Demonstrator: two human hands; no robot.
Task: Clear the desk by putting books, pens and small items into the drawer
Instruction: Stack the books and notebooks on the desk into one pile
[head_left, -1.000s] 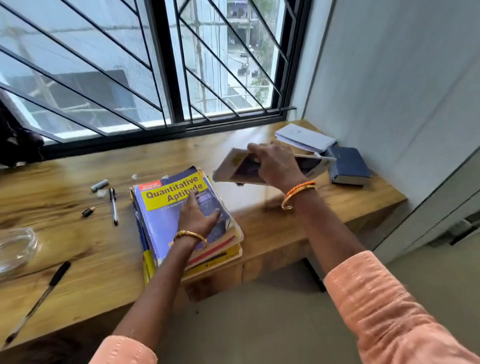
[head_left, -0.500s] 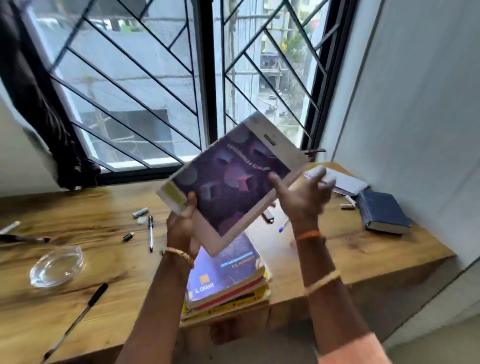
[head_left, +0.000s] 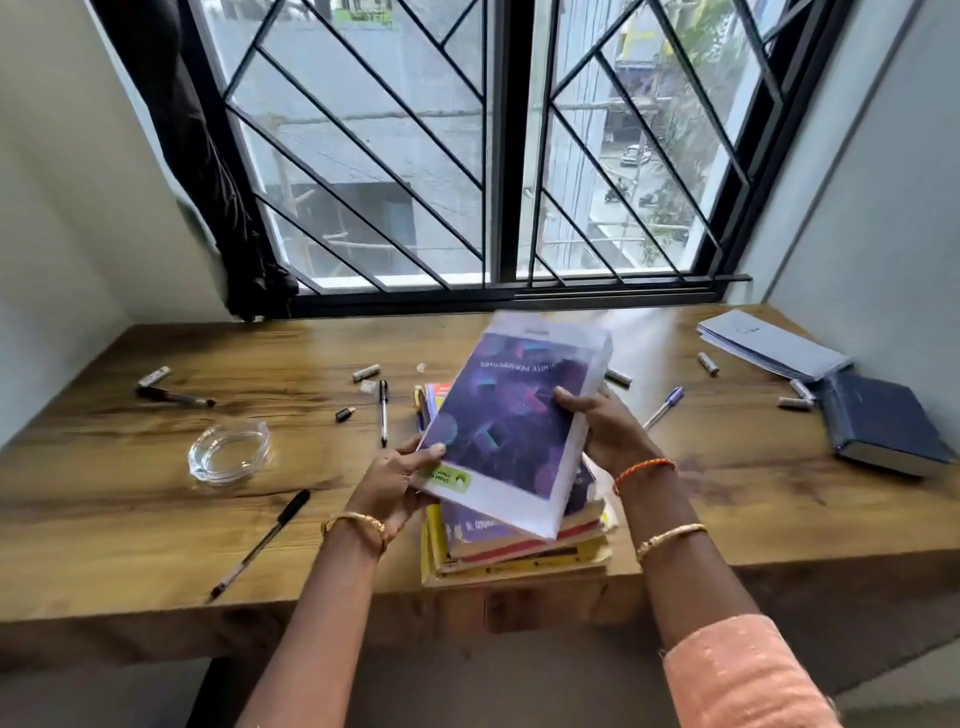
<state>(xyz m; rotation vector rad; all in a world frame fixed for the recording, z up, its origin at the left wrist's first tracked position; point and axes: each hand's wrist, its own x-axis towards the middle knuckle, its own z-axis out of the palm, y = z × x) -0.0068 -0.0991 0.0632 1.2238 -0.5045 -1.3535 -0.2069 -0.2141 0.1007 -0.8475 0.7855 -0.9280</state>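
- A person holds a purple-and-white book (head_left: 511, 423) in both hands, just above a stack of books (head_left: 524, 551) at the near edge of a wooden desk (head_left: 130, 519).
- The left hand (head_left: 395, 486) grips the book's near left corner, thumb on the cover; the right hand (head_left: 608, 431) grips its right edge, fingers curled round it.
- The book is tilted, with its far end blurred, so I cannot tell whether it touches the stack.
- Left of the stack lie a glass ashtray (head_left: 229, 451), a black pen (head_left: 260, 543) near the desk edge, a second pen (head_left: 383, 411) and a small dark cap (head_left: 345, 414).
- Right of the stack lie a blue pen (head_left: 664, 406), then a dark blue book (head_left: 883, 421) and white papers (head_left: 771, 344) towards the far right corner.
- Small cylindrical items, too small to identify, are scattered across the desk.
- Behind the stack is a barred window (head_left: 483, 150).
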